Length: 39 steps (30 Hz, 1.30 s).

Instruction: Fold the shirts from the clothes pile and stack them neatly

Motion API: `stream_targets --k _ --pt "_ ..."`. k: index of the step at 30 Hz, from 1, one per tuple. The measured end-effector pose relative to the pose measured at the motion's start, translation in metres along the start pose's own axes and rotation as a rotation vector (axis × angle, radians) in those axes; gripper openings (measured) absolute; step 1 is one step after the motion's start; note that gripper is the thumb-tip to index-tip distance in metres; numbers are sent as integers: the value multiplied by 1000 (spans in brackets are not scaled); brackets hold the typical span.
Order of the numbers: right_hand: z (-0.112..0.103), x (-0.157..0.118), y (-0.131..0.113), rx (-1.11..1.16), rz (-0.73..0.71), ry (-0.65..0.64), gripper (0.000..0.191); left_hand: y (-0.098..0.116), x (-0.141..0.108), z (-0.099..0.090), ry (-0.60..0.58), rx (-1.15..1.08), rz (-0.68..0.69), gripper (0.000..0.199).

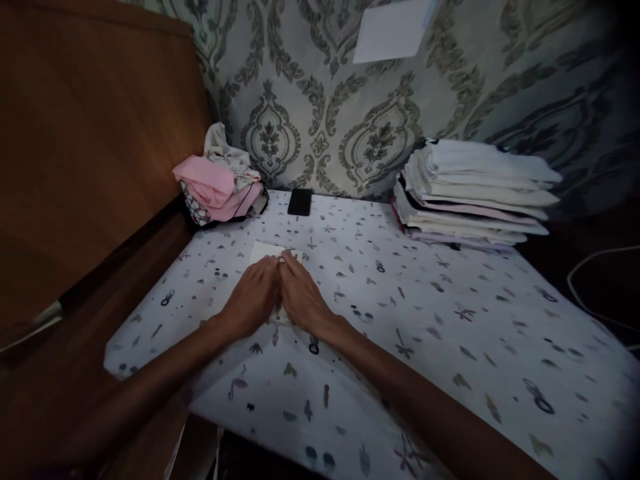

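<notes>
Head view: a pale cloth (pixel 264 249) lies flat on the surface (pixel 370 283), directly beneath the fingers, most of it covered by them. A corner shows just beyond the left fingers, a small edge beyond the right, and a sliver on the near side, between the wrists. It looks folded into a small packet, though the layers are too hidden to count.

The left hand (pixel 254 291) and right hand (pixel 303 291) angle inward until their fingertips meet over the cloth. The fingers of each lie close together, backs up, pressing down; whether any of them pinch an edge underneath, I cannot tell.

As a judgement, the cloth should be light, soft and limp, not fragile, but quick to crease, slide or unfold if lifted by one layer. The best hold is probably at two opposite edges, thumbs below and fingers flat on top, so all layers come together; the exposed corner beyond the left fingers offers the easiest start.

Farther out, a black slab (pixel 299 202) lies beyond the fingers, near the wall (pixel 320 133). Ahead and to their left sits a loose heap (pixel 223 183) of pink and patterned fabric, beside a wooden panel (pixel 95 133). Well to their right, also by the wall, stands a neat stack (pixel 477 193) of folded, mostly white fabric.
</notes>
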State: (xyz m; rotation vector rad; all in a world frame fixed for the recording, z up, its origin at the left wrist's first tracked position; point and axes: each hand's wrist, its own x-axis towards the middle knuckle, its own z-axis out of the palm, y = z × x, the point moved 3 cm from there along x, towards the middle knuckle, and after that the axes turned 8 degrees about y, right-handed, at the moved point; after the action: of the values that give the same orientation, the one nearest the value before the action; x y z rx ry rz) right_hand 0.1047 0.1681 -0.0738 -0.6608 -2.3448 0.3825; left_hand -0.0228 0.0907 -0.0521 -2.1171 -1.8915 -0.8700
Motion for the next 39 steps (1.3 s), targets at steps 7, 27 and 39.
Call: stream_targets --k 7,27,39 --pt "32 10 16 -131 43 -73 50 -25 -23 32 -241 133 -99 76" --pt "25 -6 -48 -155 -102 -244 48 -105 58 31 -465 151 -190 63" --pt "21 -9 -55 -116 -87 -167 43 -40 109 75 -682 -90 223 61"
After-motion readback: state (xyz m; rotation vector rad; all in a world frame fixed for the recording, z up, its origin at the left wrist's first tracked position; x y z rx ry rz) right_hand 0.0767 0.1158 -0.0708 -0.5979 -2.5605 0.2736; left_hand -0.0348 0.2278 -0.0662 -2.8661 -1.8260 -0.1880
